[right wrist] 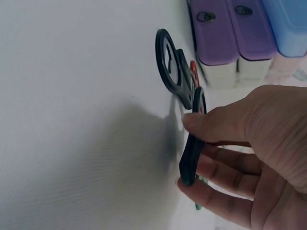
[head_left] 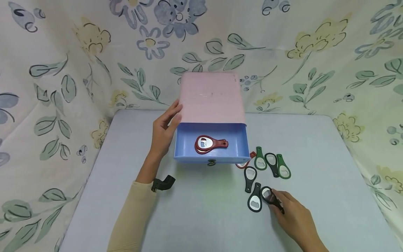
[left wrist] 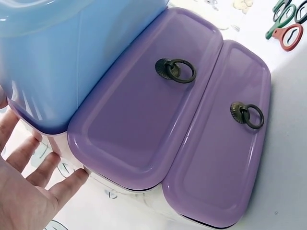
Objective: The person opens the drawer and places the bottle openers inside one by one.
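Observation:
A small drawer cabinet with a pink top [head_left: 211, 96] stands at the back middle of the table. Its blue top drawer [head_left: 185, 155] is pulled out, and a small stack of red bottle openers [head_left: 204, 143] lies inside. My left hand [head_left: 163, 129] rests against the cabinet's left side, fingers fairly straight along the wall in the left wrist view. Low over the table at the front right, my right hand [head_left: 294, 217] pinches a black bottle opener [right wrist: 192, 153] by its handle between thumb and fingers. Another black bottle opener [head_left: 254, 199] lies just left of it.
Right of the drawer lie several more bottle openers, among them a green one [head_left: 284, 168], a black one [head_left: 250, 176] and a red one [head_left: 244, 164] partly hidden by the drawer's corner. Two purple drawers [left wrist: 139, 110] with ring pulls sit closed below. Flowered cloth [head_left: 277, 63] hangs behind.

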Demonstrator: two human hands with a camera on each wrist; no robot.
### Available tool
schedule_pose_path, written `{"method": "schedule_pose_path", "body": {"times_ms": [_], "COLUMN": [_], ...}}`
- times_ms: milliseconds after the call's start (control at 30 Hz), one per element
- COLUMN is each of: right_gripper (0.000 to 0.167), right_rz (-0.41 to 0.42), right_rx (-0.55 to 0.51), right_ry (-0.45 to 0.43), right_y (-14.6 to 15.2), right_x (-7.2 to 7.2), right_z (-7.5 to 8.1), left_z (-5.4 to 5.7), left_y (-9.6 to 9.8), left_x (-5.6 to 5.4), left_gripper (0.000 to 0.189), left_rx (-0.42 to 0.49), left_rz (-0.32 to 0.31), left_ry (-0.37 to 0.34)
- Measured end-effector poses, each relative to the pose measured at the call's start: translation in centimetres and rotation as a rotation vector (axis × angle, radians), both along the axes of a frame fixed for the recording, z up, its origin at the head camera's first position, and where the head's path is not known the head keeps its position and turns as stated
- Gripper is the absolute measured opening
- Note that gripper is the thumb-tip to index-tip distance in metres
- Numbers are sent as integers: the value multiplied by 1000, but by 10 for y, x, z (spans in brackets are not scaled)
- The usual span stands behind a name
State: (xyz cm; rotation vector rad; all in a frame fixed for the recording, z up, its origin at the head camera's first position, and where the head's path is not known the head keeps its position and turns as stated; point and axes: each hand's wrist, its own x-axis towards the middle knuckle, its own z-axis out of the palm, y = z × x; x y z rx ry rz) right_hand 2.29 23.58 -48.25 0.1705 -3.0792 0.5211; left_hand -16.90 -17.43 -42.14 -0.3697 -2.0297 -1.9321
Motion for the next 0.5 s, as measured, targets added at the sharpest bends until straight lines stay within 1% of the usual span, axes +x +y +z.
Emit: {"method": "schedule_pose_path", "body": {"times_ms": [200, 333, 433, 500], "right_gripper": [51, 54, 57, 58], "right_rz": [-2, 7, 23, 33], "right_rx": [-76, -147, -185, -191], "right_ry": [-14, -14, 4, 19], "right_y": [0, -1, -2, -3], "right_x": [-4, -8, -11, -14], "right_z": [4, 9, 12, 16], "left_z": [-1, 0, 0, -1], "left_y": [0, 1, 2, 2], "left_x": [0, 0, -1, -1], "left_gripper": [40, 40, 40, 40], "left_rx": [14, 11, 13, 15], "left_rz": [3, 8, 8, 9], "left_ry": [-7, -8, -10, -11]}}
